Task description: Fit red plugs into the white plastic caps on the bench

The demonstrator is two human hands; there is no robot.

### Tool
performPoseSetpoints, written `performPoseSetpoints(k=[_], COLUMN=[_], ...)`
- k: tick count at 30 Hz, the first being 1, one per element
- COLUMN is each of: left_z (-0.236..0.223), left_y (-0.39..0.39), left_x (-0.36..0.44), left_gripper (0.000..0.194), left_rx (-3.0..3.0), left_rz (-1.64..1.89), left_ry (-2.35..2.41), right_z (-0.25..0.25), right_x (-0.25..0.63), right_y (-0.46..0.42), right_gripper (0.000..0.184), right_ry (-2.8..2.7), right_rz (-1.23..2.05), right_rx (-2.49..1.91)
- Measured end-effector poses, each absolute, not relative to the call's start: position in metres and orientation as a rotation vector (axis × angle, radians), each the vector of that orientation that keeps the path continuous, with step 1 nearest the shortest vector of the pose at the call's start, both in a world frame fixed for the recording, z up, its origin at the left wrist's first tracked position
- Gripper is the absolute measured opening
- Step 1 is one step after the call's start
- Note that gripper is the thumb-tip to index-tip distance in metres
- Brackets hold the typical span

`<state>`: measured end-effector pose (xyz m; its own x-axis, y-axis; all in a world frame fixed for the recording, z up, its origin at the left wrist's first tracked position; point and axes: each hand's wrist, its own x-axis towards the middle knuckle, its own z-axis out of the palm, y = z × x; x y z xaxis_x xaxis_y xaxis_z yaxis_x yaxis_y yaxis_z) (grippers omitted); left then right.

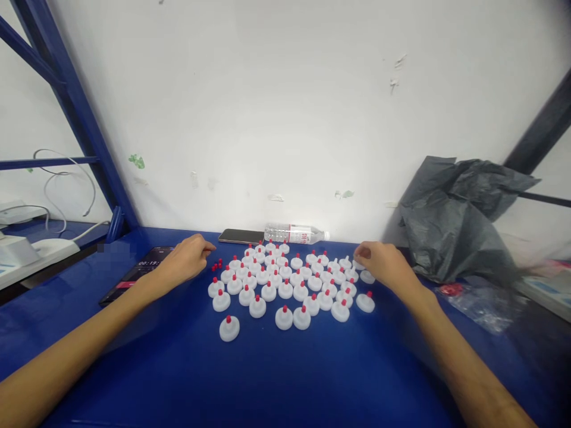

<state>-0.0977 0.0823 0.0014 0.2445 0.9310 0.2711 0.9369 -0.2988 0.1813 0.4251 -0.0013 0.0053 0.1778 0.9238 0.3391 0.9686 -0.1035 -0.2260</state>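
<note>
Head: white caps (285, 290), mostly red-tipped

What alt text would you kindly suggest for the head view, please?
A person's left hand, near loose red pieces, and right hand flank a cluster of white caps, most red-tipped, on a blue table; a clear bottle lies behind.

From my end I'm seeing white caps (257, 308) with red tips (229, 319) (most of them, anyway) popping against a plain blue table (267, 380). The bag (459, 223) is looking dark grey, and the white wall (276, 107) is showing a green patch (137, 160).
</note>
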Motion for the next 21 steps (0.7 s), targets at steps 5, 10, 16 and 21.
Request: performPoseSetpoints(k=[5, 10, 16, 21], left_z=[0.010, 0.017, 0.014, 0.012], left_y=[0.074, 0.068, 0.066, 0.068], left_x=[-0.095, -0.092, -0.092, -0.092], left_gripper=[0.030, 0.014, 0.019, 0.026], left_rx=[-2.399, -2.428, -2.476, -2.513], left_rz=[-0.277, -0.253, -0.312, -0.328], left_ry=[-2.012, -2.014, -1.995, -1.955], right_z=[0.012, 0.036, 0.054, 0.066], right_x=[0.420, 0.413, 0.424, 0.417], right_y=[-0.003, -0.010, -0.029, -0.052], right_gripper=[0.015, 0.024, 0.047, 0.024], right_ry=[-1.783, -1.753, -1.870, -1.650], right_rz=[-0.091, -0.063, 0.645, 1.007], right_rx=[-2.076, -2.061, -1.819, -2.112])
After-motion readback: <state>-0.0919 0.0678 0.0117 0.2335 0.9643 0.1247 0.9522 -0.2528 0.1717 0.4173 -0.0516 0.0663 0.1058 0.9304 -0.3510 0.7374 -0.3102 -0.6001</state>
